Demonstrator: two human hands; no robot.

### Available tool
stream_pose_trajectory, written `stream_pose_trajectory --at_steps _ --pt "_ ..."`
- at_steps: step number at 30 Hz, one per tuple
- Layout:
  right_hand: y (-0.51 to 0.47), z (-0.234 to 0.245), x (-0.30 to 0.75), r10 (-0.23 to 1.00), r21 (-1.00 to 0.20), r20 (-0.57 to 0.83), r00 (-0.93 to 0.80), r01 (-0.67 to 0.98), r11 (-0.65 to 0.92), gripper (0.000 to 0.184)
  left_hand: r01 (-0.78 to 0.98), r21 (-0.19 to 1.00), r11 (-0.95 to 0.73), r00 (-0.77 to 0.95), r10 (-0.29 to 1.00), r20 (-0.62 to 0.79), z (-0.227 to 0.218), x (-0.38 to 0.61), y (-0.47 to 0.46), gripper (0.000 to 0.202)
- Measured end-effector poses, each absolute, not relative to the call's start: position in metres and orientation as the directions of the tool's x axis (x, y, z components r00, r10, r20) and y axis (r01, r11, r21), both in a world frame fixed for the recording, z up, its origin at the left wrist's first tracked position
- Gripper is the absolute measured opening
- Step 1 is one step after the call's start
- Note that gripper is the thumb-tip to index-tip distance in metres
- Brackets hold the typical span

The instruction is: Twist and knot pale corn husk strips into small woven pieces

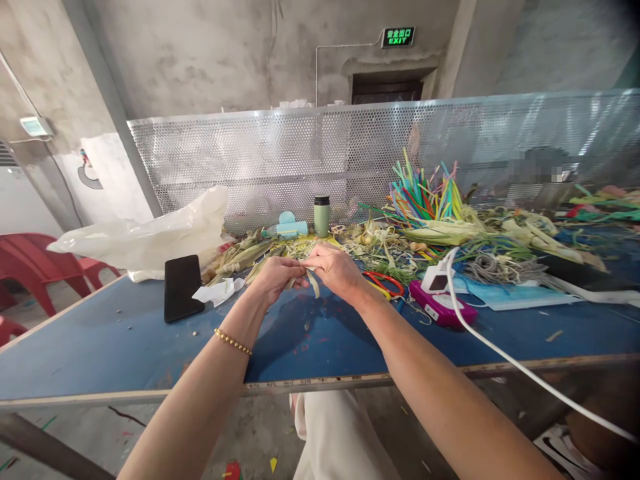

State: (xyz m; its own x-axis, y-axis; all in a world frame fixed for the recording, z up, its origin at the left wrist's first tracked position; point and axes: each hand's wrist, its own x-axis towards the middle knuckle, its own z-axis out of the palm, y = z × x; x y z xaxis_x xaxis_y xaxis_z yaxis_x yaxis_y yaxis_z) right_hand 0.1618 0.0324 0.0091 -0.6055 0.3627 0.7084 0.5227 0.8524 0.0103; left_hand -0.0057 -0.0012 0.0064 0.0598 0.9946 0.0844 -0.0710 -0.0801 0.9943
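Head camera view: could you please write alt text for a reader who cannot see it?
The left hand and right hand pinch a pale husk strip between them above a blue table. Around them lie a black phone, a green bottle, a heap of dried husks and coloured strips, with a perforated metal screen behind.

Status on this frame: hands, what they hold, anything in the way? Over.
Left hand and right hand together, both grips pinching a pale husk strip above the blue table. Scissors just right, black phone left, neither touching.
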Motion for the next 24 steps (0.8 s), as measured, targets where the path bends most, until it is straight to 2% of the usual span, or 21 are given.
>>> stream_pose_trajectory --at_steps 6,10,13,16,19,24 --pt "0.029 0.01 0.161 0.351 0.102 0.677 -0.647 0.555 0.826 0.024 -0.176 0.984 -0.037 0.001 0.999 0.037 0.011 0.0 -0.005 0.016" --pt "0.027 0.01 0.161 0.344 0.087 0.674 -0.653 0.533 0.842 0.026 -0.213 0.976 -0.042 -0.016 0.999 0.04 0.011 0.0 -0.004 0.015" --pt "0.031 0.008 0.161 0.359 -0.008 0.699 -0.618 0.495 0.869 0.027 -0.231 0.972 -0.047 -0.003 0.999 0.048 0.011 -0.001 -0.004 0.01" --pt "0.04 0.004 0.162 0.433 -0.185 0.725 -0.535 0.454 0.871 0.037 -0.25 0.967 -0.048 0.042 0.997 0.06 0.012 -0.002 -0.006 0.006" --pt "0.047 0.002 0.163 0.52 -0.342 0.713 -0.47 0.414 0.844 0.044 -0.249 0.964 -0.089 0.074 0.991 0.111 0.01 -0.004 -0.004 0.013" --pt "0.047 0.006 0.165 0.563 -0.451 0.679 -0.471 0.339 0.826 0.048 -0.156 0.973 -0.17 0.052 0.982 0.18 0.001 -0.007 0.003 0.019"
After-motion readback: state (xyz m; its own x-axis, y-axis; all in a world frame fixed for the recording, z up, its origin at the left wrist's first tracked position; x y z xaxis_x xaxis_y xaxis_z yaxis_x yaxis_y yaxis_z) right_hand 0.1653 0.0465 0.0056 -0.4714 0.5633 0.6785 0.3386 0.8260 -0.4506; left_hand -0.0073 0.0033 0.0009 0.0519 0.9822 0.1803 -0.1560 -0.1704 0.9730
